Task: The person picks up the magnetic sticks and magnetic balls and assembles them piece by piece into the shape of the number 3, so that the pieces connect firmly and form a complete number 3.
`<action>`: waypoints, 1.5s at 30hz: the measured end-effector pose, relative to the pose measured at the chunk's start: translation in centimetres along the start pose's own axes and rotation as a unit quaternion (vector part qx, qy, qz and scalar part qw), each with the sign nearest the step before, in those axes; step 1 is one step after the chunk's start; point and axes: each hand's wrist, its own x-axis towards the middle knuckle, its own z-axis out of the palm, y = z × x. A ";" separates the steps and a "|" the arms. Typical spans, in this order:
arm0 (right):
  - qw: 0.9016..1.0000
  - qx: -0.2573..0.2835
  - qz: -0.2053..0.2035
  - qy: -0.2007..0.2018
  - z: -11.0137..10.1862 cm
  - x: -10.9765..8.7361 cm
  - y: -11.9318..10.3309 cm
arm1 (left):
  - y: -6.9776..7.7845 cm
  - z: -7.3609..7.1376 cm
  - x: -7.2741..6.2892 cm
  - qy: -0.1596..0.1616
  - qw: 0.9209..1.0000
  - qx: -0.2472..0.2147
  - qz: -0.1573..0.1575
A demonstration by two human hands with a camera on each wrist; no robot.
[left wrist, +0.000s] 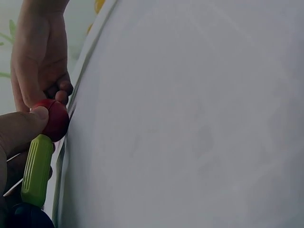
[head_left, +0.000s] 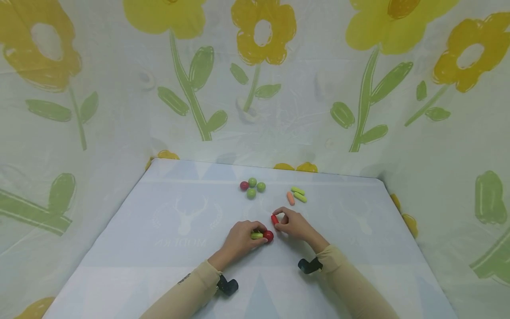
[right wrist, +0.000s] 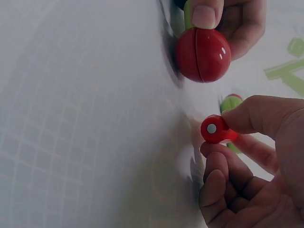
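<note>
Over the middle of the table, my left hand (head_left: 240,236) grips a toy magnetic rod, yellow-green and ribbed (left wrist: 37,172), with the thumb on a glossy red ball (head_left: 268,236) at its end. A dark blue rounded piece (left wrist: 29,216) sits at the rod's other end, hidden by the hand in the head view. My right hand (head_left: 295,224) pinches a short red rod (head_left: 274,220) between thumb and fingers. A small silver disc (right wrist: 212,128) shows in the end of that rod. The red rod is apart from the red ball, just to its right.
Farther back on the table (head_left: 131,230) are a second red ball (head_left: 244,186) and several green balls (head_left: 251,193). Right of them lie an orange rod (head_left: 291,198) and two yellow-green rods (head_left: 300,197). A flower-printed curtain (head_left: 279,124) stands behind the table.
</note>
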 end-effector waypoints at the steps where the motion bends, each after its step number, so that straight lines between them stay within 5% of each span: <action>1: 1.000 0.009 -0.003 0.000 0.1 0.0 -0.1 | 0.0 0.0 0.0 0.002 1.000 0.001 0.001; 17: 0.996 0.084 -0.004 -0.009 1.4 0.0 -1.2 | 0.2 -0.2 -0.2 0.002 1.000 0.001 0.001; 45: 0.997 0.072 0.015 -0.005 1.3 0.2 -0.8 | 0.1 0.0 0.0 0.010 1.000 -0.009 0.016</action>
